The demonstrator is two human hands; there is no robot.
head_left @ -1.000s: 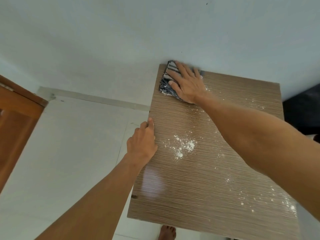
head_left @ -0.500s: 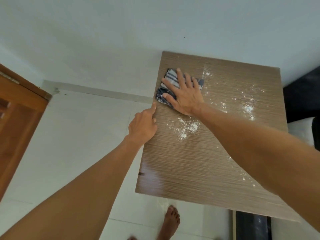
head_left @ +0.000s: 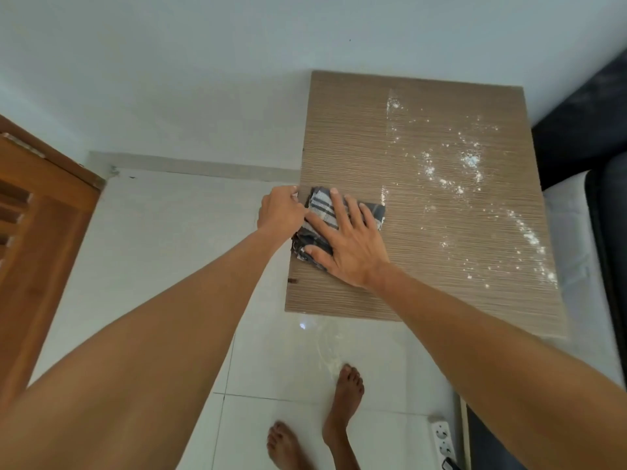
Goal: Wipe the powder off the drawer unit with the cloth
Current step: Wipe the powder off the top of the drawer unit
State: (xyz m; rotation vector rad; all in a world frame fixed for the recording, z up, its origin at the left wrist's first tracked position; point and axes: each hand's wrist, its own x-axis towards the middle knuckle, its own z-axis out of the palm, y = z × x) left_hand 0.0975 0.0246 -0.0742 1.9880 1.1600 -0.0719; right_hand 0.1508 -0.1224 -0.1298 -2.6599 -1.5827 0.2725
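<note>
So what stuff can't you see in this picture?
Head view only:
- Middle of the cloth: covered by the right hand.
- Any powder beneath the cloth: hidden.
- Drawer unit front and drawers: out of sight under its top.
- Left hand fingers' undersides: curled at the edge.

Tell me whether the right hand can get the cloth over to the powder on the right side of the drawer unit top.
Probably yes: the right hand lies flat on the striped grey cloth, and only bare brown wood-grain top separates it from the scattered white powder.
</note>
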